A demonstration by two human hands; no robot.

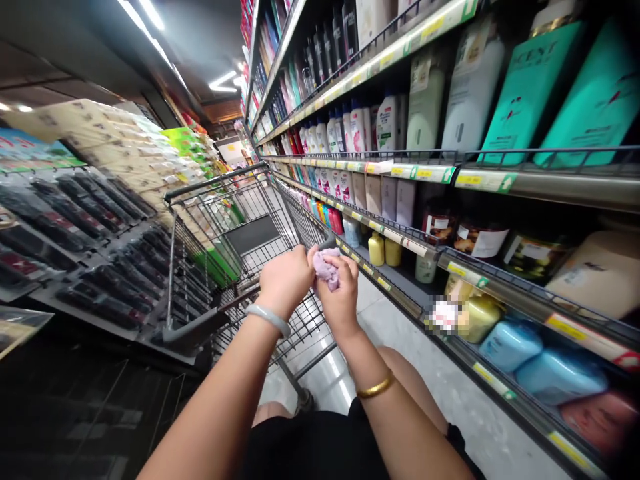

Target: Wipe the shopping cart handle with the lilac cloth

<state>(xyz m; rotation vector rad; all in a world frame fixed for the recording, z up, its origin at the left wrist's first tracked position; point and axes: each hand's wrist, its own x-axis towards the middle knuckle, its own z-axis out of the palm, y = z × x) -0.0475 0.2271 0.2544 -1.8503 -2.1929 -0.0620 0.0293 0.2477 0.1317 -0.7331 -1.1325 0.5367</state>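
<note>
My left hand (286,281), with a pale bangle at the wrist, is closed in a fist where the handle (233,303) of a grey shopping cart runs into it. Its thumb side touches a crumpled light purple cloth (327,269). That cloth is bunched in the fingers of my right hand (344,297), which wears a gold bangle. Both hands meet over the near end of the cart. Wire mesh makes up the cart basket (200,200), and a dark panel (253,235) is fixed inside it.
Shelves of shampoo bottles (387,123) and large turquoise bottles (533,87) line the right side. Lower down lie blue bottles (510,347). Dark packaged goods hang on a rack (100,260) at left, beside stacked beige packs (110,137). Tiled floor (380,320) shows between cart and shelves.
</note>
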